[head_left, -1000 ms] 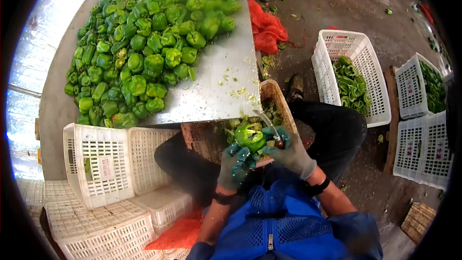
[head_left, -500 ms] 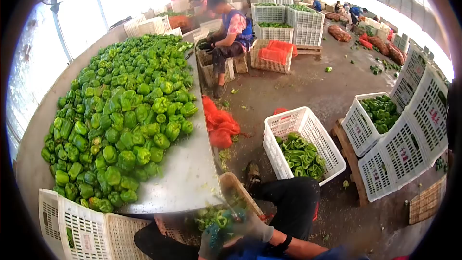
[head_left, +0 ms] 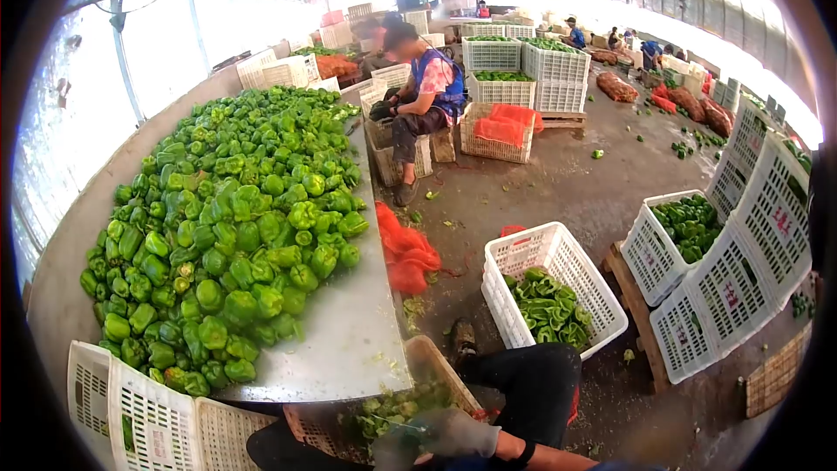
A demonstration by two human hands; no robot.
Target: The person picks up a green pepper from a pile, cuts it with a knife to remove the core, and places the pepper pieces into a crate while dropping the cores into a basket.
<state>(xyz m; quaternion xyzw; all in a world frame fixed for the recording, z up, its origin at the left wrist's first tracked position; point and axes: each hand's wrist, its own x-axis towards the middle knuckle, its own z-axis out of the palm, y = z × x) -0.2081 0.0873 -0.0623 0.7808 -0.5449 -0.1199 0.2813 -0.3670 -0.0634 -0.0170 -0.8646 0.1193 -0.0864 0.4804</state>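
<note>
My right hand [head_left: 458, 433], in a grey glove, is at the bottom edge, closed on a thin knife [head_left: 399, 425] whose blade points left. My left hand [head_left: 388, 452] shows only as a blurred glove beside it, and what it holds is hidden. Both hands hover over a wicker basket [head_left: 436, 365] holding green pepper scraps [head_left: 392, 403]. A big pile of green bell peppers [head_left: 227, 227] lies on the metal table [head_left: 353, 340] just beyond. A white crate [head_left: 534, 246] with cut pepper pieces [head_left: 547, 307] stands on the floor to the right.
White crates [head_left: 148, 423] stand at the near left under the table edge. A red mesh bag [head_left: 406, 255] lies on the floor by the table. More white crates [head_left: 741, 279] stand right, one with peppers [head_left: 689, 222]. A seated person [head_left: 425, 96] works further along the table.
The view has lifted from my lap to the whole shed. The green pepper that my left hand held in front of me is out of sight, and both hands have sunk to the bottom edge.
</note>
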